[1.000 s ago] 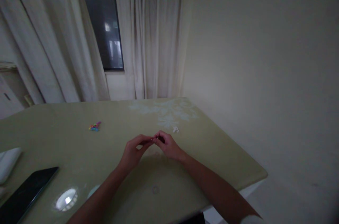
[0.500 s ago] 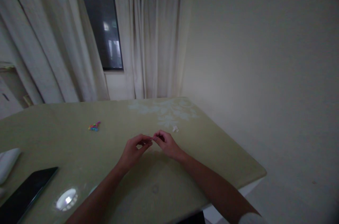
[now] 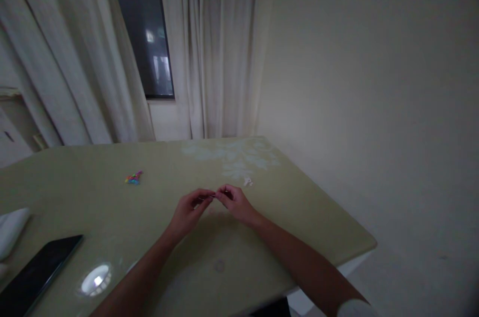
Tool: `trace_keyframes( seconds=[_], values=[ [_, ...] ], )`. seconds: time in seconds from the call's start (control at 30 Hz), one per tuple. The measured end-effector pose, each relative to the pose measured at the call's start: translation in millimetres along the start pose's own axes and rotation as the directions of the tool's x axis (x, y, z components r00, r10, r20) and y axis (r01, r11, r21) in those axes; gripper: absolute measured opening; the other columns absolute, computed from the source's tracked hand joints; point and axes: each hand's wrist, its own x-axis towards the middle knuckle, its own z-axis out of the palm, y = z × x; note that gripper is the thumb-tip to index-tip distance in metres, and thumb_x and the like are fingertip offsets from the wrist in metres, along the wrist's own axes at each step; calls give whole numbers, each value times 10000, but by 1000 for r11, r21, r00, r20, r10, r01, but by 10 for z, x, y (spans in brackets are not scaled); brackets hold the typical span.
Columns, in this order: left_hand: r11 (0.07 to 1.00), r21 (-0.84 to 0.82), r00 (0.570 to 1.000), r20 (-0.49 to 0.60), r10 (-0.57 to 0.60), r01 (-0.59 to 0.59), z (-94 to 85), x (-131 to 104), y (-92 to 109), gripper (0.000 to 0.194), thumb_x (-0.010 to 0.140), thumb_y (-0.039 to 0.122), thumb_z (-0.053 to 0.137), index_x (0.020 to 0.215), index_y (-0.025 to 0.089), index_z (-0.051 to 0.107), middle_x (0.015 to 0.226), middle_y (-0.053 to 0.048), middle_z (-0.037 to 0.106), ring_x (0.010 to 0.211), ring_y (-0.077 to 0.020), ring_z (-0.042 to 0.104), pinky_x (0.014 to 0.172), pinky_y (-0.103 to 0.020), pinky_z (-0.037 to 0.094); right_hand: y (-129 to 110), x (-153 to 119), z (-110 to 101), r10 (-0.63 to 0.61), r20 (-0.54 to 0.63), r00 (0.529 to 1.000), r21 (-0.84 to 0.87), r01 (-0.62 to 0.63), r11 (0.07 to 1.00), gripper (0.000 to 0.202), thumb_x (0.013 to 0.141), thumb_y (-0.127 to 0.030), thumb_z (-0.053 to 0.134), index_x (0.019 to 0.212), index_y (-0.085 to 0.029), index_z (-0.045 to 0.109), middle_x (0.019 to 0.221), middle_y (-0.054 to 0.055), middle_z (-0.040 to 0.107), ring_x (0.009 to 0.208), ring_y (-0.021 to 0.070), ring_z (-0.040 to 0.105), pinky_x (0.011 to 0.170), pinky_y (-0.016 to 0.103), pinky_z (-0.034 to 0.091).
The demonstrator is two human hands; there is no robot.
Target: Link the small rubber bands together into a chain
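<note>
Over the middle of the table my left hand (image 3: 189, 209) and my right hand (image 3: 236, 202) meet at the fingertips. Both are closed in a pinch, thumb against fingers. Whatever they hold between them is tiny; a thin pale sliver shows at the left fingertips, too small to name. Just beyond my right hand lies a small heap of white bits (image 3: 248, 181). Farther left on the tabletop is a little pile of brightly coloured small pieces (image 3: 133, 177), in pink, orange, yellow and blue.
The greenish table (image 3: 299, 217) has a pale floral pattern at its far end. A black flat device (image 3: 41, 272) and a white object (image 3: 13, 229) lie at the left. Curtains (image 3: 224, 57) and a dark window (image 3: 144, 27) stand behind, a plain wall at the right.
The left thumb and fingers have closed together a little more at the right fingertips. The right hand and the two small piles stay where they were.
</note>
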Motion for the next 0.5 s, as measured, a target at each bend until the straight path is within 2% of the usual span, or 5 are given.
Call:
trace_keyframes(
  seconds=[0.17,0.33,0.4,0.5],
  values=[
    [997,-57,999,-3,-46,45,19,-8,0,252,844,395,737,996,200,786,978,-85,816,885,-229,761,848,-352,600,10,1,-3,-2,-3,1000,13,2,1000,426,877,-586,688,869,-163,633,723,-27,526,658,122,448,615,256,346],
    [1000,5,998,-60,-19,19,9,-11,-17,218,826,404,761,891,195,767,854,-60,791,781,-204,735,751,-312,583,71,16,1,-27,11,1000,-35,27,999,373,904,-529,680,899,-157,659,710,-33,514,640,118,440,616,250,363],
    [1000,9,993,-116,-2,3,-7,-1,-23,213,818,403,771,855,195,742,801,-40,765,739,-185,712,712,-288,569,76,9,-12,-27,-8,1000,-115,26,993,298,928,-454,676,930,-157,672,714,-35,518,620,114,435,603,244,364],
    [1000,-9,981,-192,3,-5,-41,16,-19,222,809,402,784,817,194,706,751,-16,730,694,-164,681,667,-261,547,82,-19,-47,-83,35,996,-370,90,925,134,892,-286,744,935,-164,708,833,-6,569,671,114,490,650,240,407]
  ],
)
